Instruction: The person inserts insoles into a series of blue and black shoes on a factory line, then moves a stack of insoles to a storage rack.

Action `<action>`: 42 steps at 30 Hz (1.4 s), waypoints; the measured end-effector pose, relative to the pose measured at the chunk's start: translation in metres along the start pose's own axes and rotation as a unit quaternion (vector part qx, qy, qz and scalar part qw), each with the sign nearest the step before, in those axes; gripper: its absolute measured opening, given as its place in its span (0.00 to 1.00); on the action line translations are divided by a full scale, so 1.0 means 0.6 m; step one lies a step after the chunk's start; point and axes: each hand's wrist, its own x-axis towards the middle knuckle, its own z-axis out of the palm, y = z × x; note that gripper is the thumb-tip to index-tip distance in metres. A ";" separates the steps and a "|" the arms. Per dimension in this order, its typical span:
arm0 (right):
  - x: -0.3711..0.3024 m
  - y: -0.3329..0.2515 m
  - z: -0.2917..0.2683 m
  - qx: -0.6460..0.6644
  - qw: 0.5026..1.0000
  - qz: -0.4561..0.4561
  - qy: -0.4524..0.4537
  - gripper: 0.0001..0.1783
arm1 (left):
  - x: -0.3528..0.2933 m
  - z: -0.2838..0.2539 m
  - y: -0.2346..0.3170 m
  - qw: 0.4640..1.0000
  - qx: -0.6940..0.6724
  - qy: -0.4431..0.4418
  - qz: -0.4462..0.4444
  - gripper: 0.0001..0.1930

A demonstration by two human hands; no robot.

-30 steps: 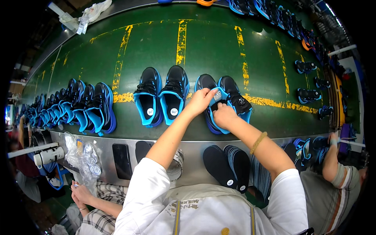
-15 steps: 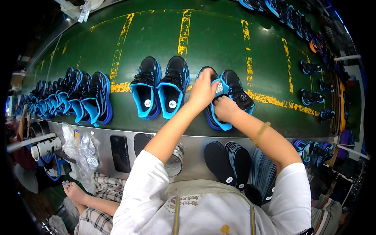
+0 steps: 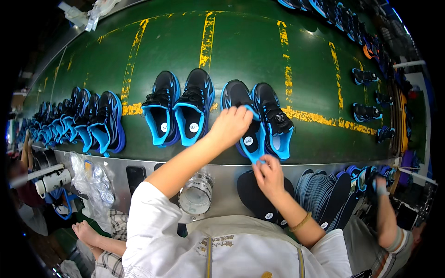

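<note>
The right grip [image 3: 271, 176] was closed on the heel collar of a black-and-blue sneaker [image 3: 237, 95], pinching its rim between thumb and fingers. The left grip [image 3: 230, 127] lay curled over the front of that shoe's opening; its fingertips were partly hidden, so I could not tell whether they had closed on the tongue. The sneaker stood on the green surface [image 3: 245, 51], running from under the left grip down to the right grip, its toe beyond both. Between the two grips, an insole [image 3: 249, 146] with a round white label showed inside. The matching sneaker [image 3: 265, 99] stood just to the right of the left grip. To that grip's left stood two similar sneakers [image 3: 194, 92]. Below the right grip lay dark insoles [image 3: 252, 192], with a stack of insoles [image 3: 320, 190] to its right.
</note>
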 end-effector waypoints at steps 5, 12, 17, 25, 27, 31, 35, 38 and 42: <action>-0.049 0.004 0.000 0.026 0.999 0.025 -0.012 0.07 | -0.010 -0.035 0.033 0.994 0.073 -0.053 0.059 0.08; -0.055 -0.021 -0.060 -0.066 0.992 0.098 0.043 0.20 | 0.030 -0.012 -0.062 0.987 0.053 -0.132 0.080 0.08; -0.258 0.061 -0.134 -0.125 0.953 0.264 -0.081 0.26 | 0.021 -0.086 -0.057 0.827 -0.476 0.035 -0.296 0.09; -0.313 0.036 -0.160 -0.105 0.911 0.341 -0.206 0.39 | 0.041 -0.095 0.045 0.609 -0.713 0.130 -0.322 0.12; -0.316 0.038 -0.165 -0.123 0.910 0.343 -0.195 0.36 | 0.078 -0.072 0.113 0.902 -0.337 -0.004 -0.270 0.16; -0.292 0.030 -0.199 -0.128 0.952 0.260 -0.102 0.28 | 0.082 0.003 0.135 0.990 -0.121 -0.011 -0.069 0.24; -0.136 0.006 -0.295 -0.023 0.986 0.165 -0.018 0.13 | 0.095 0.047 0.144 0.985 -0.134 0.001 -0.108 0.18; 0.015 -0.008 -0.367 0.089 0.953 0.232 -0.172 0.12 | 0.138 0.038 0.138 0.972 -0.206 -0.035 -0.106 0.16; 0.117 0.052 -0.328 0.058 0.914 0.243 -0.319 0.13 | 0.190 0.013 0.101 0.914 -0.310 -0.211 -0.154 0.18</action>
